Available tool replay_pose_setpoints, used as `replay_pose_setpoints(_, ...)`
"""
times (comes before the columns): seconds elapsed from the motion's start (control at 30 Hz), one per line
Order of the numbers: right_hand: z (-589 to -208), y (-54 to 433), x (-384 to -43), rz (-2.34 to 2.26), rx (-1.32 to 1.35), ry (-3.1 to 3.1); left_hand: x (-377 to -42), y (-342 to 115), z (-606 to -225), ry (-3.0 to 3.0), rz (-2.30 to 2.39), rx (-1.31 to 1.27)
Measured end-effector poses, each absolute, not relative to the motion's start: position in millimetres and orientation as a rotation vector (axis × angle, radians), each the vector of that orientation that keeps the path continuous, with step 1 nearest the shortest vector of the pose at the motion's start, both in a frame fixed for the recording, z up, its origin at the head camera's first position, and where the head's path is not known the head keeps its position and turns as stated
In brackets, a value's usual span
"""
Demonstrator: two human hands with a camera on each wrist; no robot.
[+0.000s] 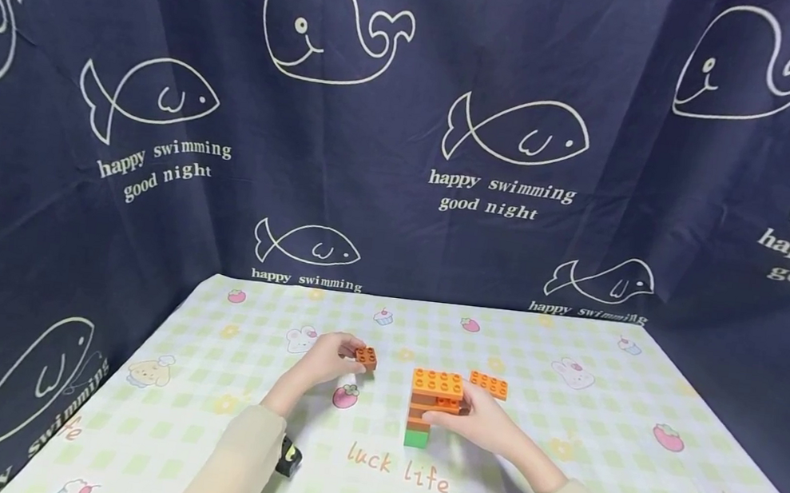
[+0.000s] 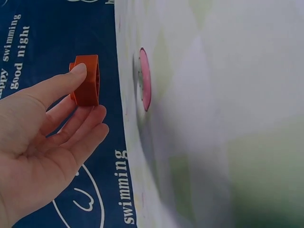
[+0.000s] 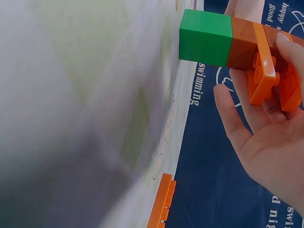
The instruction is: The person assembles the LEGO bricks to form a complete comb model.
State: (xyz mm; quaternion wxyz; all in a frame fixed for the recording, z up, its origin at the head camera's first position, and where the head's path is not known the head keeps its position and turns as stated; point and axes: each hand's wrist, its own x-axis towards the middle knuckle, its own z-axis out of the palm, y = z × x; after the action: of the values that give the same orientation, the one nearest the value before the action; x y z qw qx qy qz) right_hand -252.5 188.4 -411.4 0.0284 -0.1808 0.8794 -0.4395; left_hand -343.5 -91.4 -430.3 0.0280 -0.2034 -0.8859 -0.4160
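My left hand [image 1: 331, 359] pinches a small brown toy building brick [image 1: 366, 358] with studs on top, close over the cloth left of a stack. In the left wrist view the thumb presses one face of the brick [image 2: 87, 85], while the lower fingers spread loosely. My right hand [image 1: 474, 417] holds the brick stack from its right side, thumb across the front. A green brick [image 3: 205, 38] forms the base, with brown bricks [image 3: 243, 45] and orange plates above it. The top orange plate [image 1: 437, 383] and the one below jut out to the right.
A loose orange studded plate [image 1: 489, 384] lies on the table just behind my right hand. A checked cloth with printed pictures covers the table [image 1: 202, 435]. Dark blue curtains [image 1: 406, 143] with white fish drawings hang behind and at both sides.
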Motion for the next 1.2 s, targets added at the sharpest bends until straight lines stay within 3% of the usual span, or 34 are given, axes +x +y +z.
replay_pose_setpoints(1.2,-410,189,-254,-1.309,-0.594,2.705,-302,-83,-393,-2.542,-1.560,-0.807)
